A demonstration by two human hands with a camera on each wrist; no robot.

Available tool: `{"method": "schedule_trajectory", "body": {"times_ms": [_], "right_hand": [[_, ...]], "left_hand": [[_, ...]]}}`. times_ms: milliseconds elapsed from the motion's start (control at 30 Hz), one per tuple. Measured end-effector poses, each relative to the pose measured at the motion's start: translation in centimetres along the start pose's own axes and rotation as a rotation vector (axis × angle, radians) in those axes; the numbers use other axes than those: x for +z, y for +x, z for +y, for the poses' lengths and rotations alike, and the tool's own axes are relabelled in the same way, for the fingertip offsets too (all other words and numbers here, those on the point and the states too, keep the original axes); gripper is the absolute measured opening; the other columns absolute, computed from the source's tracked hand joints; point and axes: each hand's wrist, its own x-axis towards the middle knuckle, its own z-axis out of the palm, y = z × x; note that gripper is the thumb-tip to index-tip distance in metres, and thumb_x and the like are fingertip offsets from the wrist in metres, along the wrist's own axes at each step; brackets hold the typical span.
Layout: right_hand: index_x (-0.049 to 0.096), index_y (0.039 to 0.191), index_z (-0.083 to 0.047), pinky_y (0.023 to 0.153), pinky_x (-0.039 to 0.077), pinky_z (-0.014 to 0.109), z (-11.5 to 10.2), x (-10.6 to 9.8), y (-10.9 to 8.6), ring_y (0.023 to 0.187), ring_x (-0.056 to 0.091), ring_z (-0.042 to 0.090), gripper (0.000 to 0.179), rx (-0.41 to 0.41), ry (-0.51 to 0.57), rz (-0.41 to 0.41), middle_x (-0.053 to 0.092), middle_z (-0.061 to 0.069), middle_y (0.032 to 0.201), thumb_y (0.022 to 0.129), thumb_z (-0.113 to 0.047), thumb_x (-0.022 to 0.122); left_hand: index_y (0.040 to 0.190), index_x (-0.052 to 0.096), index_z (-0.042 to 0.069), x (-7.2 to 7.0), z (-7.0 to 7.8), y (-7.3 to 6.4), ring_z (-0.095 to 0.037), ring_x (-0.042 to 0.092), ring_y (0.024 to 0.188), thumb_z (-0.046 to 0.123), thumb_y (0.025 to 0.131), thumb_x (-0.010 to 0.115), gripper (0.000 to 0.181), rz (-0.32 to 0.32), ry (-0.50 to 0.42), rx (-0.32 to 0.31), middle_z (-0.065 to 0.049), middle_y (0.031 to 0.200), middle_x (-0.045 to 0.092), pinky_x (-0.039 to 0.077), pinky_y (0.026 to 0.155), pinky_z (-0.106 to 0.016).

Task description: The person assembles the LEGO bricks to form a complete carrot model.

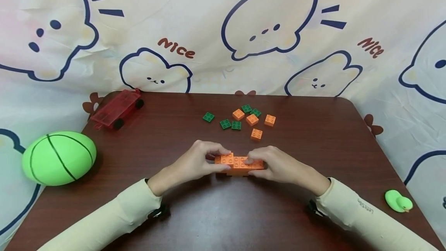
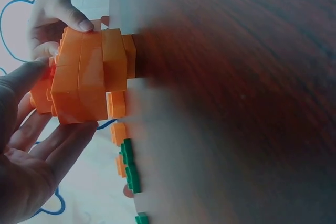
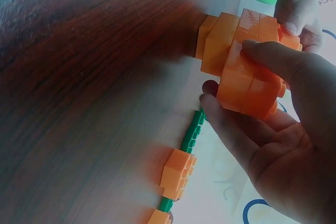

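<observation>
A stepped structure of orange toy building bricks (image 1: 238,171) stands upright on the table between both hands, its base narrower than the upper layers. My left hand (image 1: 195,162) holds its left end, thumb in front and fingers behind, around a raised orange brick (image 1: 227,159) at the top left. On the opposite end, my right hand (image 1: 280,167) grips with the thumb on the near face and a fingertip over the studs. In the right wrist view the right thumb presses the side of the orange structure (image 3: 247,85); the far fingers are partly hidden behind it.
Loose orange bricks (image 1: 256,134) and thin green bricks (image 1: 225,124) lie scattered beyond the hands. A red translucent toy cart (image 1: 116,108) and a green ball (image 1: 59,158) stand at left. A green toy duck (image 1: 398,200) sits near the table's right edge.
</observation>
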Motion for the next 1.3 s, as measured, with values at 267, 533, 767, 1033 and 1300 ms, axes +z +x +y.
{"method": "schedule_trajectory", "body": {"times_ms": [267,533,767,1033,1300], "right_hand": [[0.069,0.1,-0.022,0.072,0.053,0.02,0.29,0.25,0.08,0.08,0.059,0.001,0.018,-0.011,0.01,0.005,0.074,-0.011,0.098,0.089,-0.019,0.082],[0.07,0.101,-0.021,0.072,0.054,0.02,0.2,0.21,-0.01,0.08,0.061,0.002,0.017,-0.016,0.017,0.009,0.075,-0.01,0.099,0.089,-0.02,0.082],[0.068,0.099,-0.022,0.065,0.047,0.018,0.26,0.1,0.05,0.074,0.054,0.002,0.017,-0.006,0.021,0.004,0.073,-0.012,0.095,0.089,-0.02,0.082],[0.069,0.098,-0.021,0.062,0.042,0.016,0.35,0.15,0.02,0.072,0.051,0.002,0.016,-0.039,0.021,0.025,0.073,-0.011,0.095,0.09,-0.018,0.082],[0.069,0.098,-0.021,0.062,0.043,0.016,0.26,0.11,0.06,0.072,0.052,0.002,0.016,-0.035,0.016,0.025,0.073,-0.012,0.094,0.089,-0.019,0.082]], "left_hand": [[0.104,0.071,0.016,0.13,-0.19,-0.34,-0.018,0.073,0.114,0.018,0.088,0.083,0.02,-0.028,-0.098,-0.065,-0.006,0.123,0.076,0.061,0.087,-0.032],[0.101,0.071,0.016,0.24,-0.15,-0.33,-0.019,0.073,0.113,0.016,0.088,0.083,0.018,-0.03,-0.113,-0.085,-0.007,0.123,0.076,0.062,0.087,-0.035],[0.102,0.073,0.017,0.22,-0.15,-0.16,-0.018,0.073,0.112,0.016,0.087,0.084,0.019,-0.027,-0.078,-0.084,-0.006,0.122,0.076,0.061,0.088,-0.036],[0.106,0.075,0.019,0.24,-0.31,-0.13,-0.013,0.074,0.107,0.022,0.087,0.084,0.022,-0.015,-0.067,-0.052,-0.002,0.118,0.077,0.061,0.083,-0.033],[0.115,0.07,0.022,0.61,-0.66,-0.57,-0.011,0.072,0.11,0.029,0.093,0.078,0.025,-0.018,-0.131,-0.072,0.002,0.124,0.075,0.06,0.091,-0.036]]}}
